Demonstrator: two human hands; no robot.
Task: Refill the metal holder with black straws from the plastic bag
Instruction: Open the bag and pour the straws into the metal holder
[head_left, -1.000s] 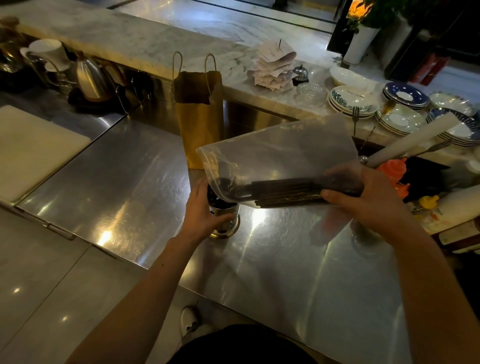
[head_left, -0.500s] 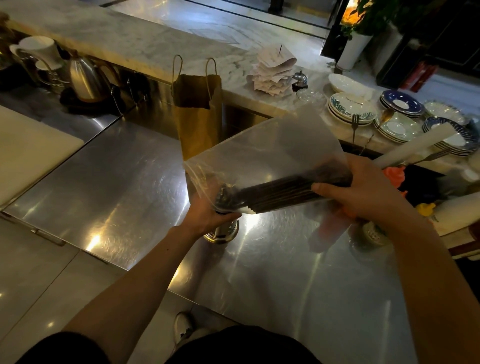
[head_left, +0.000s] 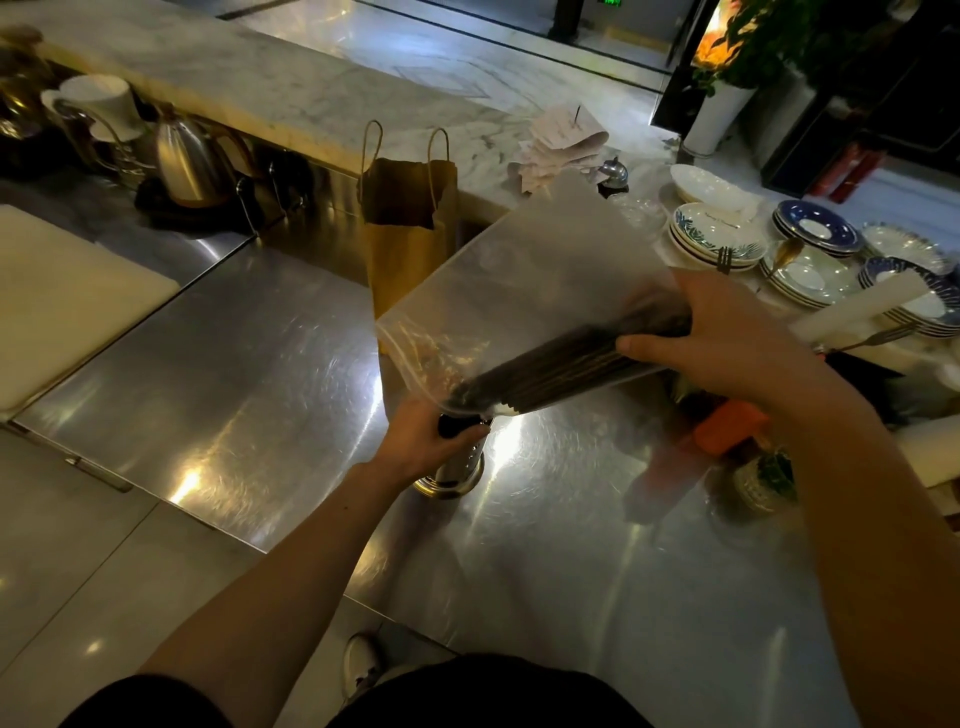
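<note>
The left hand (head_left: 423, 441) is clenched around the upper part of the metal holder (head_left: 457, 467), which stands upright on the steel desk (head_left: 249, 384). The right hand (head_left: 727, 338) grasps the plastic bag (head_left: 530, 291) through its film, squeezing the far end of the bundle of black straws (head_left: 561, 369) inside. The long axis of the straws runs from upper right down to lower left, and their lower tips lie at the low corner of the bag, just above the mouth of the holder and touching or almost touching the left hand. The bag is tilted, not upright, so I judge the straws must be turned more vertical, or the bag mouth brought over the holder, before they can slide in. Whether this low corner is open I cannot tell. A brown paper bag (head_left: 410, 244) stands close behind, and plates (head_left: 717, 234) crowd the right; the desk to the left and front has free room.
</note>
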